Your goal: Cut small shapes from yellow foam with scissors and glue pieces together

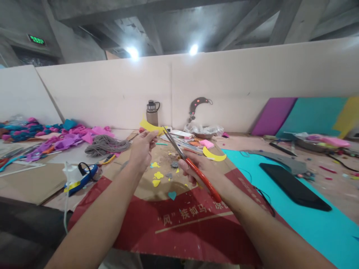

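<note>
I had the yellow crescent cut from thin sheet material [148, 126] raised over the counter [244, 141], pinched between the thumb and fingertips of the left hand [143, 147]. It lay just beyond that hand's fingertips, its left tip pointing up and its right end towards the scissors. The right hand [193, 166] was wrapped around the long red-handled metal scissors [200, 175], and their blade tips reached the crescent's right end; I could not tell whether they touched it.

Below both hands, a brown and dark-red printed cardboard sheet [179, 239] covered the counter's near edge. On its middle I saw a small yellow flower-shaped cutout [158, 175] and a small teal heart-shaped cutout [172, 195]. A second yellow crescent-shaped piece [214, 154] lay near the cardboard's far right corner, just past the right hand.

The scissors crossed the space between the hands, and the right hand and forearm hid part of the cardboard's right side. Along the counter's far edge, a grey translucent bottle with a black lid [152, 115] stood behind the held crescent. A coil of grey cord [105, 145] lay left of the cardboard; to its right, a black flat rectangular device [294, 186] rested on a bright cyan sheet [316, 228].
</note>
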Demonstrator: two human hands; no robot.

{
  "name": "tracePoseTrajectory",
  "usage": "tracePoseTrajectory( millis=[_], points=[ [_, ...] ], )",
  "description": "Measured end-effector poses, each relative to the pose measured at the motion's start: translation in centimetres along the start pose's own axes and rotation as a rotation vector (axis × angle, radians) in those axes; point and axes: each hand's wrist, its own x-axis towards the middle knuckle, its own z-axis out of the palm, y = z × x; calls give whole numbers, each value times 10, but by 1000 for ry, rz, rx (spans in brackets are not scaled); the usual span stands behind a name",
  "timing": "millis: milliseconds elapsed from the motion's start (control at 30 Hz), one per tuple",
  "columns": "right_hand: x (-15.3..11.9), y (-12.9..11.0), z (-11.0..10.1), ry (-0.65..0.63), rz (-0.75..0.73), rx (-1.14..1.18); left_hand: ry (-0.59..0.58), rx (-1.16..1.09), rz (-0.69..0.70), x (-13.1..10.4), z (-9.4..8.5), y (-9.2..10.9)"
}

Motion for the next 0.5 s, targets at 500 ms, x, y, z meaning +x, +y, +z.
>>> tracePoseTrajectory(
  millis=[500],
  points=[
    [4,1,-5,-18,46,61,-154,-3,-129,-10,7,3]
  ],
)
